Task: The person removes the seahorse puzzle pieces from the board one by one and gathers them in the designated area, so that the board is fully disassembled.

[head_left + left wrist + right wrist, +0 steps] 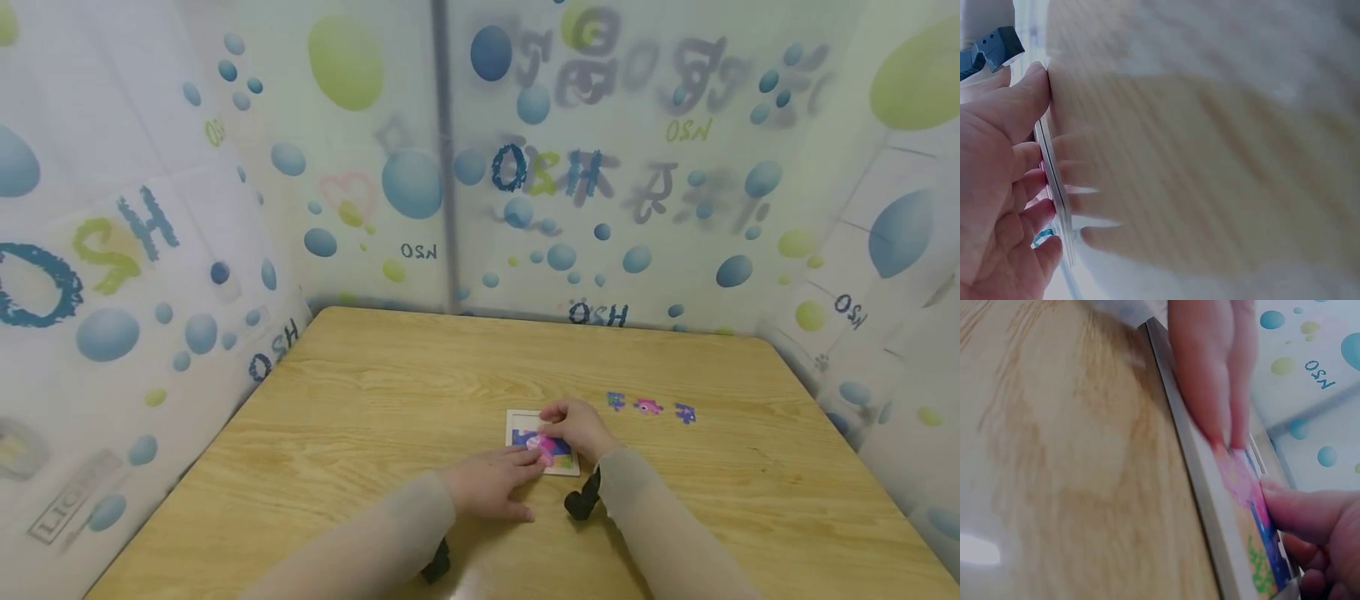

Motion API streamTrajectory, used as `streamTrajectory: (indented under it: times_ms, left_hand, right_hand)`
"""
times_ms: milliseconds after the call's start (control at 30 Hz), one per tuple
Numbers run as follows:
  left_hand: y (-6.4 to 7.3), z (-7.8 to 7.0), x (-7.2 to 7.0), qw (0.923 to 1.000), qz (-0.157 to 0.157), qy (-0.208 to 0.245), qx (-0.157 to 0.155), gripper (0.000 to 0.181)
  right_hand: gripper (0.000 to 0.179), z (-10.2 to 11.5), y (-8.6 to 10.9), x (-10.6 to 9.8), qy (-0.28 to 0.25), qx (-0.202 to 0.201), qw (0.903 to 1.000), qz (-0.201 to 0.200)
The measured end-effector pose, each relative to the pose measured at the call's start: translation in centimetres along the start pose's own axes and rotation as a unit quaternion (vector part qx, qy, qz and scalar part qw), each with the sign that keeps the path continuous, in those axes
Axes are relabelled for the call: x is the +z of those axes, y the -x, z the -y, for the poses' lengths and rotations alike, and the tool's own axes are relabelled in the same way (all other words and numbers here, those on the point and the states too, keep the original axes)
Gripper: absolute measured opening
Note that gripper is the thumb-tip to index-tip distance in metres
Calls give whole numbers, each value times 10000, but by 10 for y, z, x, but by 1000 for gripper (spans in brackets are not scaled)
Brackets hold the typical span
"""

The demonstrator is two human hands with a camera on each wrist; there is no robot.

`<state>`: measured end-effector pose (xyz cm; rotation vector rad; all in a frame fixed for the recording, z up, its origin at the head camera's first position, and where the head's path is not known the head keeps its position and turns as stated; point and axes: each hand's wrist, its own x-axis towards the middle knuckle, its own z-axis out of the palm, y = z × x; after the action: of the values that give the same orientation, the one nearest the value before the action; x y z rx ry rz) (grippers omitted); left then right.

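Observation:
A small jigsaw puzzle (pixel 561 461) with blue, pink and green printing lies partly filled in a white-rimmed tray (pixel 513 417). My left hand (pixel 491 482) comes in from the near left, its straight fingers resting over the tray's lower left part and the pink pieces. In the right wrist view those fingertips (pixel 1219 440) press down on the picture. At the tray's upper right is my right hand (pixel 581 427), with thumb and curled fingers pinching a puzzle piece (pixel 1259 499) at the picture; most of that piece is hidden by the thumb.
Three loose puzzle pieces lie in a row right of the tray: a blue-green one (pixel 616 401), a pink one with an eye (pixel 648 407) and a purple one (pixel 686 412). The wooden table (pixel 337 417) meets patterned curtains (pixel 360 208) at its back and sides.

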<state>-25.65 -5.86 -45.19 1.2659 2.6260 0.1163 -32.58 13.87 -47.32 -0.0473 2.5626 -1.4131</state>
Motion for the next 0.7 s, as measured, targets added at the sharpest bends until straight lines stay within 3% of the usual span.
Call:
streamTrajectory:
  times_ms: [300,700]
  left_hand:
    - [15,4,0,9999,-31,-86,-113,75]
    - [17,4,1,9999,-63,-89,-128,76]
  right_hand:
    - [20,-5,-5,1,155,112,9998,-39]
    - [19,-6,-8,2,297,34,9995,-104]
